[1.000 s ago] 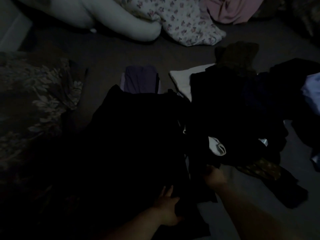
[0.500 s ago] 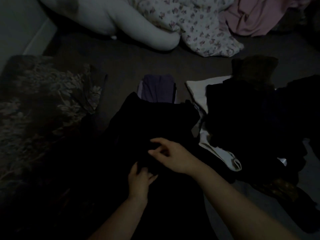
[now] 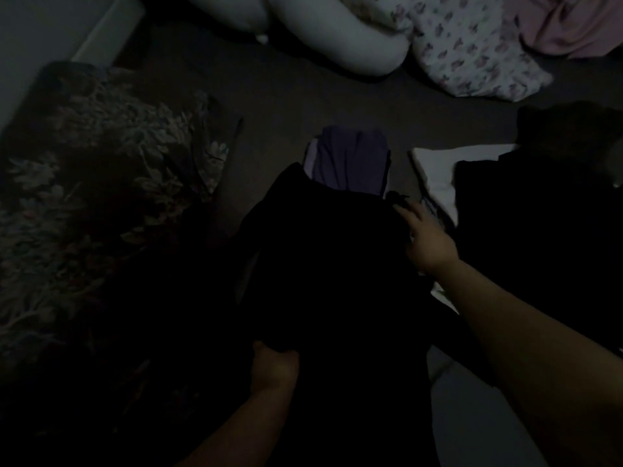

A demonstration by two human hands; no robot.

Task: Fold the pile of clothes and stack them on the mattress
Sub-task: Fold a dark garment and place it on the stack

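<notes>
The scene is very dark. A black garment (image 3: 323,264) lies spread on the mattress (image 3: 276,106) in front of me. My left hand (image 3: 274,367) grips its near lower edge, fingers curled into the cloth. My right hand (image 3: 426,237) reaches to the garment's far right corner with fingers stretched out on the fabric. Just beyond the garment sits a folded purple piece (image 3: 350,160). A dark pile of clothes (image 3: 539,214) lies to the right, over a white piece (image 3: 438,170).
A dark floral blanket (image 3: 101,183) covers the left side. At the far edge lie a white pillow (image 3: 337,38), a flowered white cloth (image 3: 472,55) and a pink cloth (image 3: 573,25). A pale wall (image 3: 40,25) shows at top left.
My right hand has moved from the middle of the black garment out to its far right corner. My left hand has slid back toward me along the cloth. The view has shifted closer.
</notes>
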